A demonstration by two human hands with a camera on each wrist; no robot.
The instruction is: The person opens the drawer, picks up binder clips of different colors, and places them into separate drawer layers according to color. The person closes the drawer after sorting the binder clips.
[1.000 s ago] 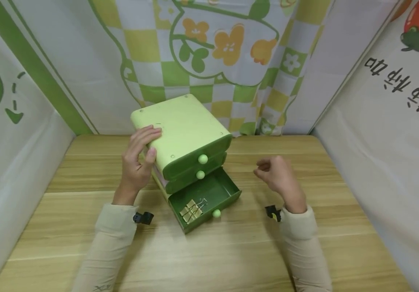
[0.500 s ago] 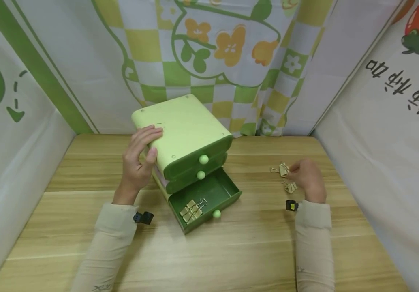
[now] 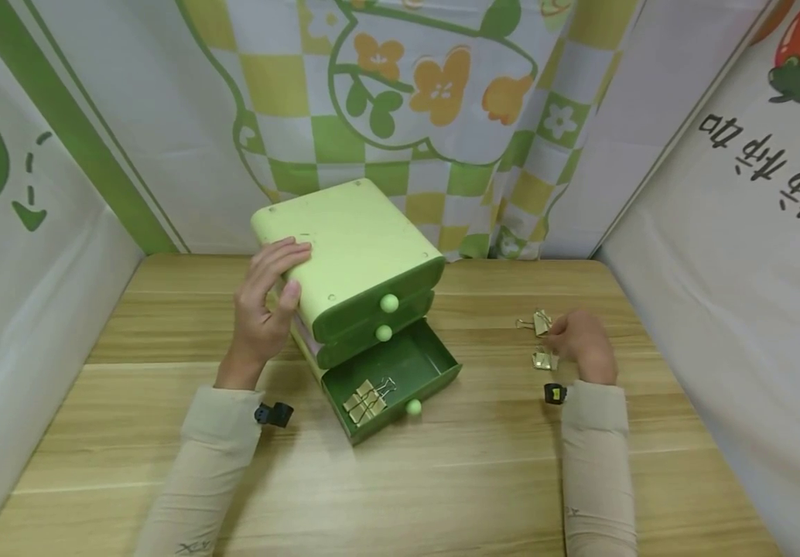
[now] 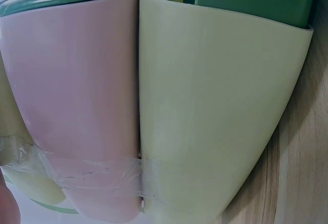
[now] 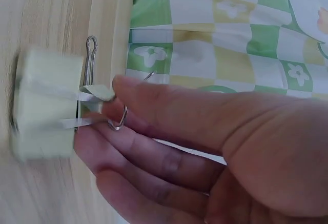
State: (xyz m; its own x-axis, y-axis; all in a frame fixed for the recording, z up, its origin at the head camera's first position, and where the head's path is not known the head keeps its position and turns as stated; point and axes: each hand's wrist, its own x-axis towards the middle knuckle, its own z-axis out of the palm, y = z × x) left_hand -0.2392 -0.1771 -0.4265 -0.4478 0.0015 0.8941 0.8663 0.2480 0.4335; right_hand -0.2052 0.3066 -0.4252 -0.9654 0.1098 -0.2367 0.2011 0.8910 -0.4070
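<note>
My left hand [image 3: 261, 313] rests on the left edge of a pale-green drawer box [image 3: 354, 244], fingers lying over its top. The bottom drawer [image 3: 417, 356] is pulled out, with several gold binder clips [image 3: 365, 402] in its front left corner. Right of the box, the fingertips of my right hand [image 3: 584, 344] pinch at a gold binder clip [image 3: 542, 322] on the table. Another binder clip [image 3: 544, 359] lies just nearer. In the right wrist view, thumb and fingers close about a wire handle [image 5: 123, 116]; a blurred clip body [image 5: 46, 106] is beside them.
The upper two drawers, with round knobs [image 3: 389, 303], are pushed in. In the left wrist view, clear tape [image 4: 97, 178] crosses the pink section [image 4: 77, 90] and the pale section [image 4: 215, 96] of the box. A checkered curtain [image 3: 400, 178] hangs behind the wooden table [image 3: 456, 487].
My right hand went from beside the drawer out right to the clips, then shifted slightly left. The nearer clip has turned and moved a little left. The left hand stayed on the box.
</note>
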